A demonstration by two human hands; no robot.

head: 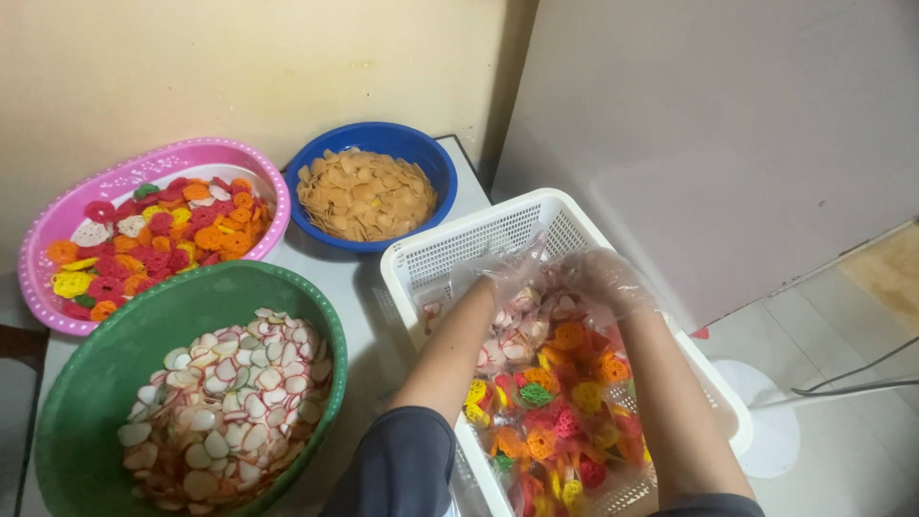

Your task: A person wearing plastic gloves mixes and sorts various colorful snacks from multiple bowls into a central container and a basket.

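Both hands work inside a white plastic basket [459, 251] with perforated walls. The left hand [509, 275] and the right hand [605, 280] each wear a thin, clear, crinkled plastic glove, and both are pushed down among the crackers [550, 383] that fill the basket. The fingers are buried in the pile and wrapped in glove film, so I cannot tell whether either hand is closed on anything or spread loose.

The crackers are small, flat, raw-looking discs with lacy, flower-like cut-outs: orange, yellow, green and red ones lie nearest the person, and white ones with pink edges lie under the hands. Clear plastic film shows glossy over parts of the heap. The basket sits at the right end of a pale table [354, 278], its far corner near the wall.

To the left, a blue round basin [421, 153] holds plain tan, wavy chips. Further left, a pink oval basket [57, 230] with a dotted rim holds more of the mixed red, orange, yellow and white flower crackers. Nearest the person on the left, a large green basin [115, 364] holds white oval slices rimmed in pink. A dark sleeve [392, 469] covers the left upper arm. A grey cable [842, 383] runs over the tiled floor at right.
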